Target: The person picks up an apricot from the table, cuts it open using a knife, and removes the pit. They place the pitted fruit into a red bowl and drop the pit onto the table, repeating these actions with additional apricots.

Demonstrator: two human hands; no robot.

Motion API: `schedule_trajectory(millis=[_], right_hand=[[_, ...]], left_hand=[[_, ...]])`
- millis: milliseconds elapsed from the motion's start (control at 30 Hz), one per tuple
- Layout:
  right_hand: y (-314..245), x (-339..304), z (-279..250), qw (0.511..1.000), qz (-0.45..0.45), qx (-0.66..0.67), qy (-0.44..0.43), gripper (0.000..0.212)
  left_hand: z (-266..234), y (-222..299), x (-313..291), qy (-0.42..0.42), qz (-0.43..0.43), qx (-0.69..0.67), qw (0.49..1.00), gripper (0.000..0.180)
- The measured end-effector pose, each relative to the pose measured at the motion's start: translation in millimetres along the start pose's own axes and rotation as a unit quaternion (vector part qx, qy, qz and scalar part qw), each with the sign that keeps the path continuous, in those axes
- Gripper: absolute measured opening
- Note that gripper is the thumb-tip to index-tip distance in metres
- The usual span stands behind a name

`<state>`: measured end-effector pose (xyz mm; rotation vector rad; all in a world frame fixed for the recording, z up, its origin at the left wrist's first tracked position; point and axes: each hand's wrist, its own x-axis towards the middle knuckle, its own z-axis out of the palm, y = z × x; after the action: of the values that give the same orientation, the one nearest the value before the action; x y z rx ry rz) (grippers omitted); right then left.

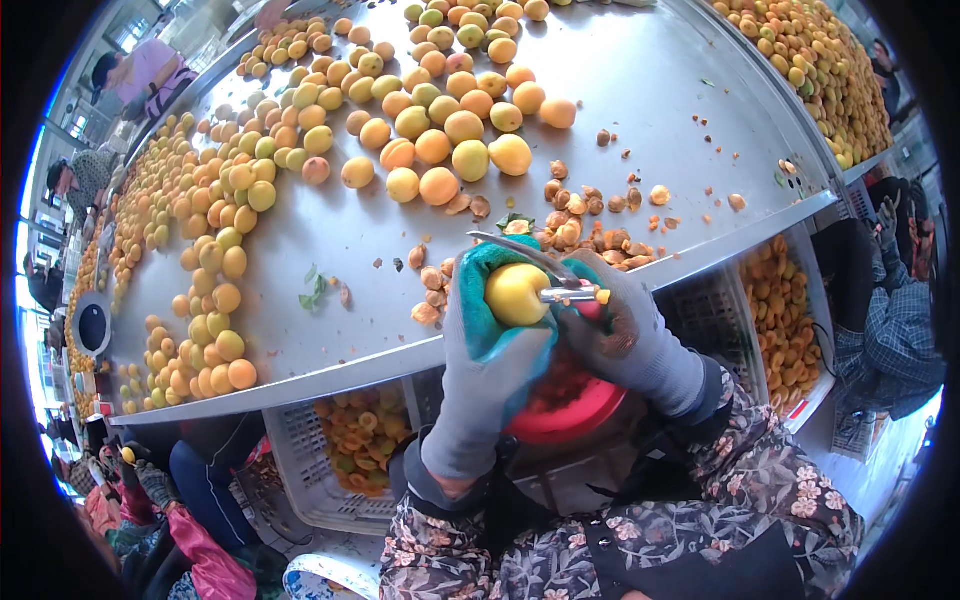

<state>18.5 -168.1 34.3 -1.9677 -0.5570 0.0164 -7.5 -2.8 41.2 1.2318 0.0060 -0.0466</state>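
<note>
— What is each hand doing?

— The left hand [480, 340], in a grey glove with teal palm, is clamped around a round yellow apricot [516, 293], held just above the near edge of the shiny steel table [640, 90]. The right hand [625, 335], in a grey knit glove, is closed on a small metal-handled pitting knife [572, 294].

— Which way does the knife lie?

— Its long axis runs roughly level, left to right, tip toward the apricot and touching its right side. The fruit is nearly round (I cannot tell which way its stem end faces).

— And around the hands?

— Just below them sits a red round plastic bowl [570, 410]. Beyond, on the table, a scatter of brown apricot pits [590, 235], then a broad heap of whole yellow-orange apricots [440, 130]. Under the table's edge stand white perforated plastic crates of halved apricots [360, 430], one left, another right [785, 320]. No labels are readable on them.
</note>
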Motion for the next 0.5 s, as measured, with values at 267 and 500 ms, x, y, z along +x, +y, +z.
schedule_trajectory(millis=[267,500], right_hand=[[14,2,19,0.998,0.009,-0.014,0.053,0.034],[16,-21,13,0.883,0.280,0.376,0.019,0.031]], left_hand=[[21,-6,1,0.132,0.235,0.359,0.893,0.045],[0,-26,5,0.116,0.215,0.372,0.896,0.052]])
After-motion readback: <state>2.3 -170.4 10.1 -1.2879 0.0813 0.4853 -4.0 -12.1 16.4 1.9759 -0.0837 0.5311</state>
